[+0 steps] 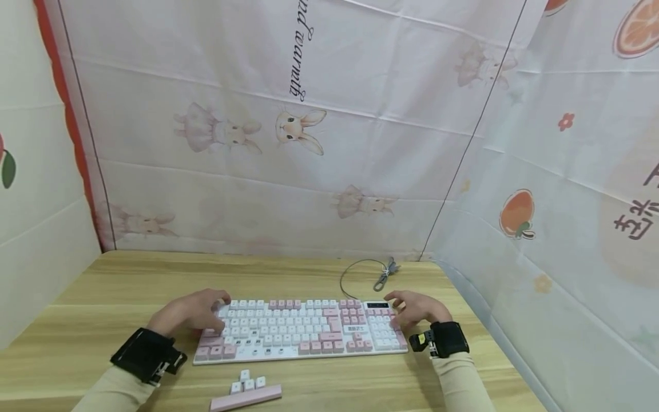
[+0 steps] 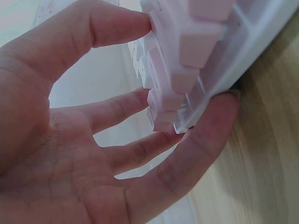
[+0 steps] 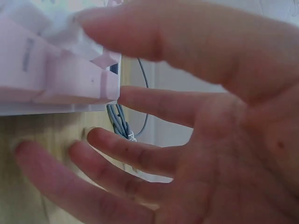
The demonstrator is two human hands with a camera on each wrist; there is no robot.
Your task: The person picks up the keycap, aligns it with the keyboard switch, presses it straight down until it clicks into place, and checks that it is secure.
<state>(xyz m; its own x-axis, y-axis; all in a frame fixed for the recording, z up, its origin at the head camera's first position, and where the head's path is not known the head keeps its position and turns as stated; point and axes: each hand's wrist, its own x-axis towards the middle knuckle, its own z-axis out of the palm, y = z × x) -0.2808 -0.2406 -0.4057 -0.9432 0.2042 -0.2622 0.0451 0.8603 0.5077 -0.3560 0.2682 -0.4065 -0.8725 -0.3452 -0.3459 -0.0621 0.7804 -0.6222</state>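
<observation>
A white and pink keyboard (image 1: pixel 288 329) lies on the wooden table, with several lower-left keycaps absent and their sockets bare. My left hand (image 1: pixel 190 312) grips its left end; in the left wrist view the thumb (image 2: pixel 126 23) is on the pink keys and a fingertip (image 2: pixel 224 109) reaches the underside edge. At the other end, my right hand (image 1: pixel 418 307) holds the keyboard's right side, thumb (image 3: pixel 121 30) over the keys and index finger (image 3: pixel 154 100) against the edge. Its remaining fingers spread low over the table in the right wrist view.
In front of the keyboard lie a long pink spacebar keycap (image 1: pixel 246 398) and several small white keycaps (image 1: pixel 249 384). A grey cable (image 1: pixel 381 281) sits bundled behind the keyboard. Printed cloth (image 1: pixel 257 189) hangs around the table (image 1: pixel 437 389) at the back and sides.
</observation>
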